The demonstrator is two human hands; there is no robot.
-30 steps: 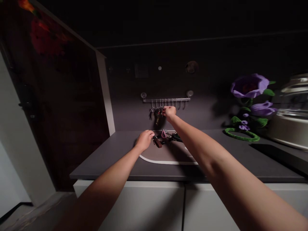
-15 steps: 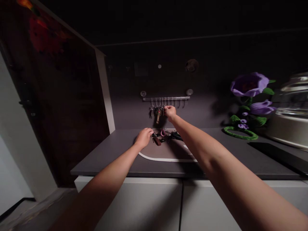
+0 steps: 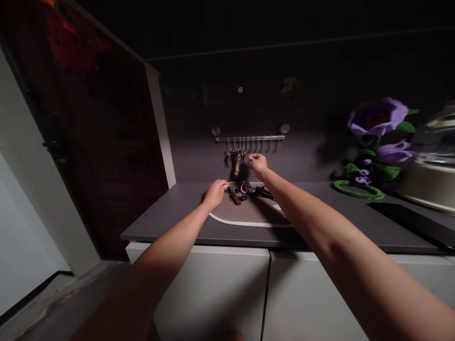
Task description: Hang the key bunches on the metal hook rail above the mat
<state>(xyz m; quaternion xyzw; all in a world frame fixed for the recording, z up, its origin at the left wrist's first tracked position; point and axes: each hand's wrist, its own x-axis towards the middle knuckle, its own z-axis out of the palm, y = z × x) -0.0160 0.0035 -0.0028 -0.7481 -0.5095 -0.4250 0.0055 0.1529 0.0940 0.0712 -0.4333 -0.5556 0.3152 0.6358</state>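
Several keys hang from the left part of a clear hook rail [image 3: 250,138] on the wall, among them a key holder with a patterned tag [image 3: 237,165]. My right hand [image 3: 258,164] is just right of the hanging keys, apart from them, its fingers curled together; whether anything small is in them is hidden. On the mat [image 3: 249,215], my left hand [image 3: 216,192] has its fingertips pressed together at the ring of a keychain with a brown fob [image 3: 235,198]. Beside it lie a pink loop [image 3: 243,187] and a dark bunch of keys [image 3: 263,192].
Purple felt flowers [image 3: 378,116] with a green ring base [image 3: 358,189] stand on the right of the grey counter [image 3: 159,215]. A glass-topped white container [image 3: 426,184] and a black flat object [image 3: 408,222] are at the far right. A dark door is at left.
My right hand has moved a little right, away from the hanging keys. My left hand stays by the brown fob. The camera view has shifted slightly.
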